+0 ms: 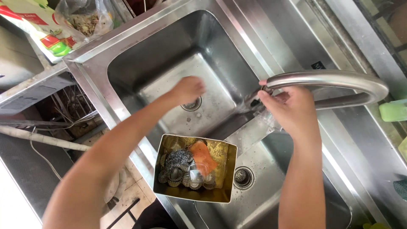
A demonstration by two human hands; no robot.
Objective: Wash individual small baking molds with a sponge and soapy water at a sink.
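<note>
1. A stainless-steel double sink (pixel 127 55) set in a steel counter is seen from above; its metal is scuffed and wet, and bright daylight falls across it.
2. The farther basin is occupied by the left hand (pixel 187 89), which is lowered close to the round drain (pixel 193 104). The fingers are curled inward into a loose fist; whether anything is enclosed cannot be told.
3. The curved steel faucet (pixel 335 79) is arched over the divider between the two basins. Its spout end is grasped by the right hand (pixel 290 108), with the fingers wrapped around the tube near the outlet.
4. A rectangular metal tray (pixel 227 169) is rested across the near rim, partly over the nearer basin. A steel-wool scourer (pixel 178 159), an orange sponge (pixel 202 156) and several small round metal pieces are held in it.
5. The strainer drain (pixel 243 177) of the nearer basin is visible just beside the tray.
6. A clear plastic bag (pixel 85 19) with dry brown contents and a colourful printed package (pixel 46 38) are placed beyond the sink's left corner.
7. A green object (pixel 393 111) is seen at the right edge, beneath the faucet's arch.
</note>
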